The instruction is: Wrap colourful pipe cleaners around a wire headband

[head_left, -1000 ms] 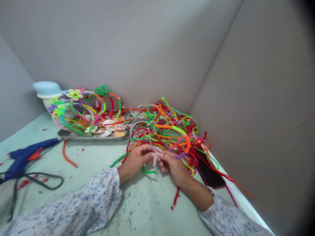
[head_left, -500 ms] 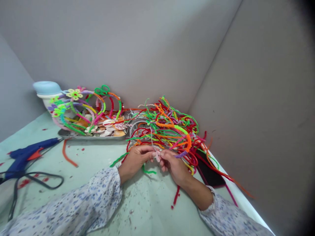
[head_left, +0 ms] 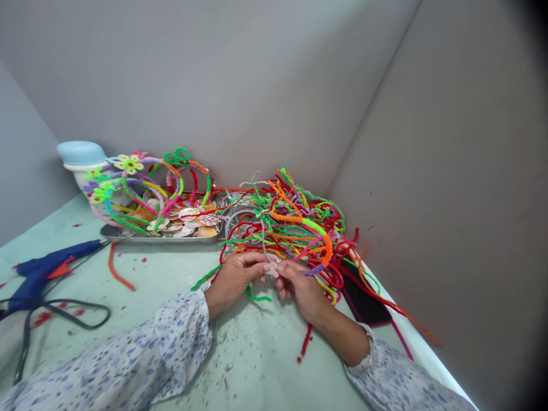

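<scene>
Between left hand point(head_left: 234, 281) and right hand point(head_left: 305, 290) — pink pipe cleaner point(head_left: 273, 269), in both fingertip grips

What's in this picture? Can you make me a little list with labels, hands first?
Left hand: grip pinched on a pink fuzzy strip
Right hand: grip pinched on that strip too
Striped hoop: orange, green and purple, curving up near the right hand
Fuzzy sticks: tangled colourful heap behind the hands
Metal tray: holds seashells and flowery hoops
Blue glue gun: lying on the left
</scene>
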Tool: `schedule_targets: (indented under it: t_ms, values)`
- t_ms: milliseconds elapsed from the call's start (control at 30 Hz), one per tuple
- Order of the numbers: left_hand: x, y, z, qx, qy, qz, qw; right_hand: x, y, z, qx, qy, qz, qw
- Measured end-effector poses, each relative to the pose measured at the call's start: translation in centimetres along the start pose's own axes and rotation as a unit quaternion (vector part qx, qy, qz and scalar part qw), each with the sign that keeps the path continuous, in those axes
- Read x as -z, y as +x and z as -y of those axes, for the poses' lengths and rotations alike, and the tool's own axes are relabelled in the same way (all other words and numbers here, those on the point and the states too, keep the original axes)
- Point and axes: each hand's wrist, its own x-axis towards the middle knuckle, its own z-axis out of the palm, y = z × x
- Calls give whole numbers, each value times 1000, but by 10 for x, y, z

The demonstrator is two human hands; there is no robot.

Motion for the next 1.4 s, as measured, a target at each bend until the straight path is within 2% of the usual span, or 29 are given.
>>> schedule_targets:
  t_ms: [867, 1400]
  values:
    - [0, -1, -1, -35, 29, -9, 999, 0, 1, -1, 5, 24, 11, 1000]
    - [-5, -3, -7, -24, 12, -40, 999, -3, -1, -1, -8, 67, 10, 998]
